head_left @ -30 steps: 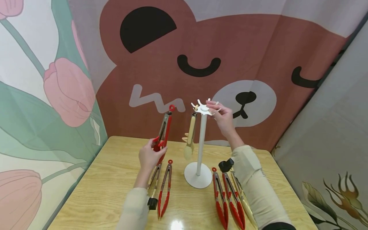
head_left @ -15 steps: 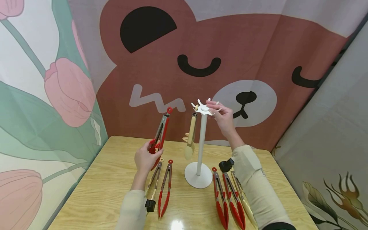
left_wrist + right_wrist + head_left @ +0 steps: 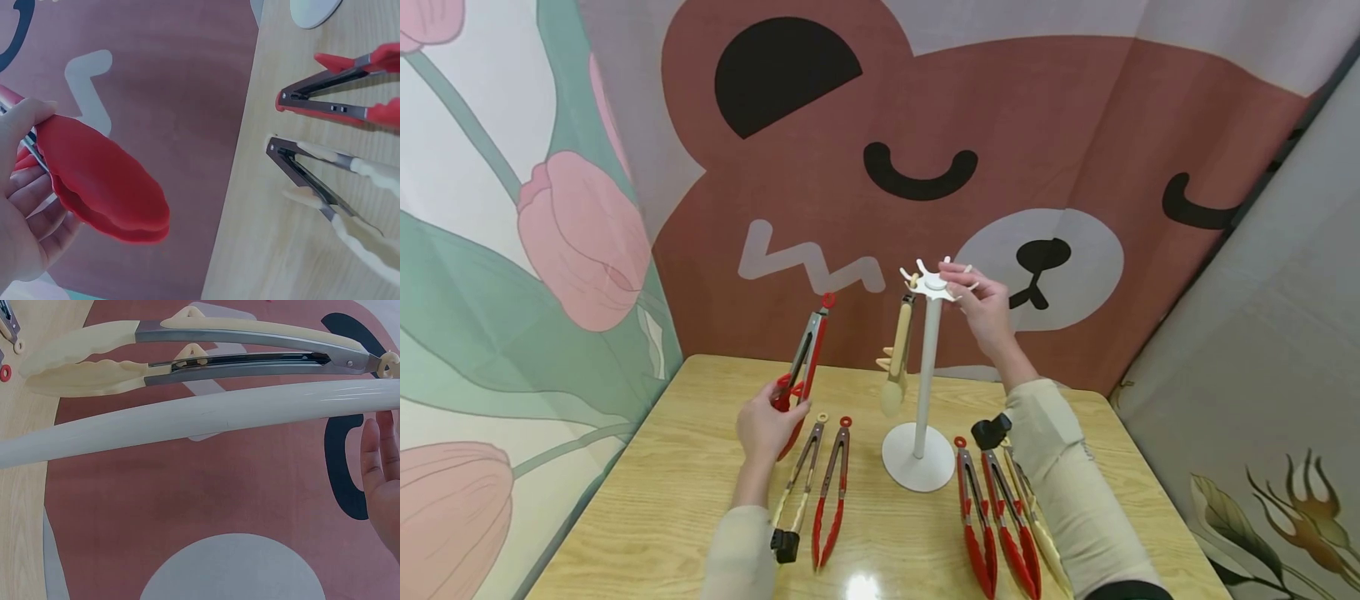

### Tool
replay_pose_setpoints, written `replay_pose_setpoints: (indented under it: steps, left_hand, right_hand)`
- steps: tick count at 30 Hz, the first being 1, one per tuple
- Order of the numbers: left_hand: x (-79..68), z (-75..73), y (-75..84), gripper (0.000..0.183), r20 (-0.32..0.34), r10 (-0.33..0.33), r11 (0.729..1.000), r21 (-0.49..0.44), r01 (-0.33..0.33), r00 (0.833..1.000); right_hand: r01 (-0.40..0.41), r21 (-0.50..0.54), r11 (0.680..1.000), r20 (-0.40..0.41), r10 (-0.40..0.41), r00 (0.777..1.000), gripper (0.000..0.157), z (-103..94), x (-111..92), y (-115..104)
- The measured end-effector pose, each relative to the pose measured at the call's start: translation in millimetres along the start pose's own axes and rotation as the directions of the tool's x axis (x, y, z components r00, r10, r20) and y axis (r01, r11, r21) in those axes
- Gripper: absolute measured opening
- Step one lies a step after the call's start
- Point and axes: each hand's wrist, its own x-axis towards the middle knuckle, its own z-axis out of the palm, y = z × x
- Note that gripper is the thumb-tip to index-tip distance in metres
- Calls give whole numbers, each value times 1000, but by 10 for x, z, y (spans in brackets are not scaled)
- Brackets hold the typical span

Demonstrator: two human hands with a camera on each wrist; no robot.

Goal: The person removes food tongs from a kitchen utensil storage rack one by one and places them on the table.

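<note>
My left hand (image 3: pixel 763 425) grips a pair of red tongs (image 3: pixel 814 350) near their head, ring end pointing up, off the table on the left. In the left wrist view the red scalloped tong head (image 3: pixel 112 181) sticks out below the fingers, its two halves close together. A white rack stand (image 3: pixel 927 367) with a ring of hooks on top stands mid-table. My right hand (image 3: pixel 988 312) holds the hooked top from the right, thumb and fingers at its hooks. From a left hook hang cream tongs (image 3: pixel 900 342), which run alongside the pole in the right wrist view.
On the wooden table (image 3: pixel 655 483), cream tongs (image 3: pixel 805 462) and red tongs (image 3: pixel 830 496) lie left of the stand. To its right lie two red tongs (image 3: pixel 976 517) and cream tongs (image 3: pixel 1051 542), partly hidden by the right sleeve. A bear-print curtain (image 3: pixel 790 183) hangs behind.
My left hand has moved left and down with the red tongs, away from the stand, uncovering more of the cream tongs on the table. The right hand stays at the stand's top.
</note>
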Motion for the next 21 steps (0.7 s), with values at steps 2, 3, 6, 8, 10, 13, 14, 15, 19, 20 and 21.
replay_pose_setpoints:
  steps: [2, 3, 6, 8, 10, 13, 14, 15, 19, 20, 21]
  left_hand:
    - [-3, -1, -37, 47, 7, -19, 1000, 14, 18, 1000]
    - [-7, -3, -51, 47, 8, -27, 999, 18, 27, 1000]
    - [-21, -13, -85, 47, 17, -45, 999, 27, 45, 999]
    - [-33, -16, -108, 47, 25, -56, 998, 34, 55, 998]
    - [-44, -20, -129, 47, 32, -72, 996, 46, 71, 997]
    - [-58, -22, -168, 49, 40, -90, 994, 59, 88, 995]
    - [-63, -22, -184, 50, 42, -95, 994, 62, 92, 995]
    - [-68, -22, -199, 50, 42, -99, 993, 68, 96, 994]
    - [-90, -16, -263, 52, 53, -119, 990, 88, 114, 992]
    - [-96, -15, -278, 51, 57, -125, 989, 90, 119, 991]
    - [-102, -15, -291, 50, 62, -132, 988, 95, 126, 989]
  right_hand:
    - [-1, 4, 1000, -1, 1, 1000, 22, -3, 2, 2]
    - [-1, 6, 1000, 2, 1, 1000, 22, -3, 2, 2]
    - [-1, 10, 1000, 2, 1, 1000, 21, -1, 3, 2]
    - [-1, 9, 1000, 2, 1, 1000, 21, 1, 2, 2]
    - [-1, 7, 1000, 0, 1, 1000, 21, 1, 1, 3]
    - [1, 7, 1000, -1, -1, 1000, 22, 1, 0, 3]
    - [0, 6, 1000, -1, 0, 1000, 22, 0, -1, 3]
    - [1, 5, 1000, -1, -1, 1000, 23, -2, -2, 3]
    - [1, 2, 1000, 1, -1, 1000, 24, -2, -5, 2]
    - [2, 2, 1000, 2, -2, 1000, 24, -2, -6, 2]
    - [3, 1, 1000, 3, -3, 1000, 24, -1, -6, 3]
